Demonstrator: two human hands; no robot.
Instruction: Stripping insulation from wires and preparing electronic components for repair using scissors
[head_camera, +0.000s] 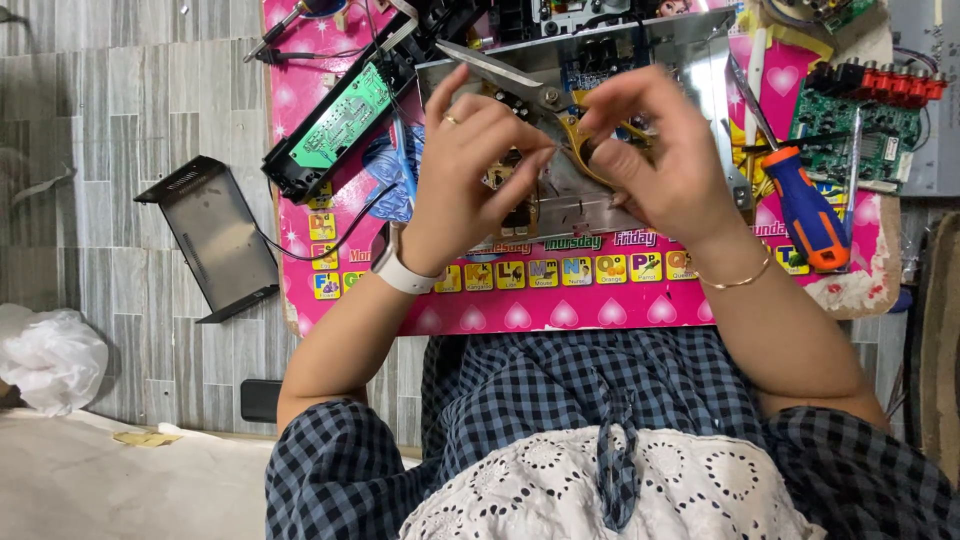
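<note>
Closest to us is our lap, covered by a blue checked dress with a white eyelet panel, and beyond it the pink children's table where we work. Our left hand, with a ring on one finger and a pale watch at the wrist, is curled with its fingertips pinched at the middle of the open metal chassis; just what it pinches we cannot tell, since the fingers hide it. Our right hand, a thin gold bangle at its wrist, is closed on the yellow handles of the scissors — the steel blades jut up and to the left, passing just above the left hand's fingers. Both hands meet over the chassis and the brownish circuit board inside it, so the scissors lie between them and partly across the left hand. Left of the hands a long black panel with a green circuit board lies slantwise on the table. To the right lie an orange-and-blue screwdriver and another green board with red sockets. On the tiled floor to the left sit a black metal cover and a white plastic bag.
</note>
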